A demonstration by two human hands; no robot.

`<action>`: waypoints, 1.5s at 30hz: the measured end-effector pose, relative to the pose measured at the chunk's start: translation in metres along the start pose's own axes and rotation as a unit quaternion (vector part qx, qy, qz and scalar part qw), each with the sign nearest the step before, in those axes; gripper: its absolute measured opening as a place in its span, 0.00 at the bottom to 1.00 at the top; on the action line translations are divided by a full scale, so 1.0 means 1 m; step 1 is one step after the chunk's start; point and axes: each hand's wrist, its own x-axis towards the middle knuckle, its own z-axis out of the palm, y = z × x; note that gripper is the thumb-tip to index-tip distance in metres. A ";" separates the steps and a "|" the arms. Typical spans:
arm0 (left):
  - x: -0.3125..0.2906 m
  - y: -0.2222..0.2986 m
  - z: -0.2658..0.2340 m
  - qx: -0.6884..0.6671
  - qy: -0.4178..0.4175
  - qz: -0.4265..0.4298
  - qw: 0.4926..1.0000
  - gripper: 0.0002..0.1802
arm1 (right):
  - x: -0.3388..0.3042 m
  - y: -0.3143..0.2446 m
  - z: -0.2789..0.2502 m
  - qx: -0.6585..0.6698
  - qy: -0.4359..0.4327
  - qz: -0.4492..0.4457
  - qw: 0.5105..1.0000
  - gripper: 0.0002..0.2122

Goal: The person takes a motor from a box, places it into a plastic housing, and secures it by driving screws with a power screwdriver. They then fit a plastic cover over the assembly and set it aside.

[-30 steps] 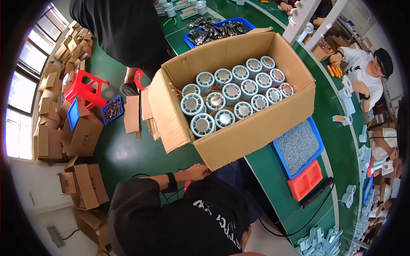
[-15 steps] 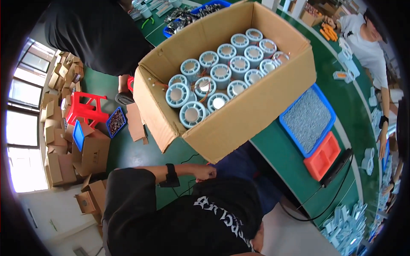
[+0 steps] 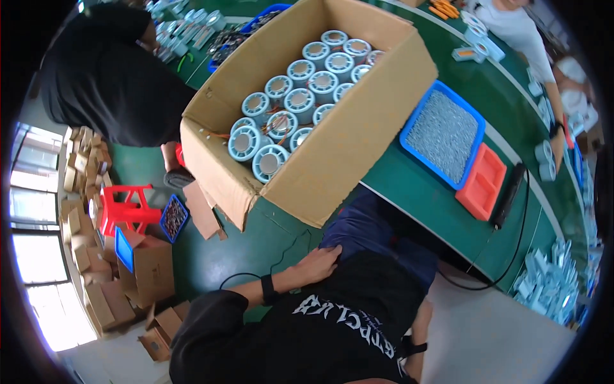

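1. Shifting leftward in the head view since the earlier frame, an open brown cardboard box (image 3: 352, 147) is sliding along with the green tabletop (image 3: 409, 182), so the wearer's head is probably turning
2. Left hand (image 3: 320, 264) is resting on the dark blue cloth trousers (image 3: 364, 224), fingers loosely bent and half open, gripping nothing visible, apparently just being parked
3. Right hand (image 3: 422, 320) is hanging beside the other hip, mostly hidden; I cannot tell how open it is or whether it is holding anything
4. The box is standing ahead of the left hand, apart from it, its support hidden; pale blue, ring-topped cylinders (image 3: 299, 100) are standing upright inside, presumably steadying one another
5. A blue plastic tray (image 3: 437, 85) is lying beside a red two-compartment tray (image 3: 483, 182), its rim containing small grey pieces
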 end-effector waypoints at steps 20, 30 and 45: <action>0.236 0.140 0.122 0.294 -0.196 0.517 0.780 0.18 | -0.009 -0.039 0.011 0.359 0.050 -0.141 0.921 0.29; 0.225 0.150 0.112 0.143 -0.140 0.619 0.760 0.16 | 0.015 -0.011 0.053 0.419 0.101 -0.122 0.894 0.33; 0.229 0.130 0.122 0.264 -0.262 0.539 0.755 0.30 | -0.060 -0.045 -0.057 0.201 0.079 -0.181 0.959 0.13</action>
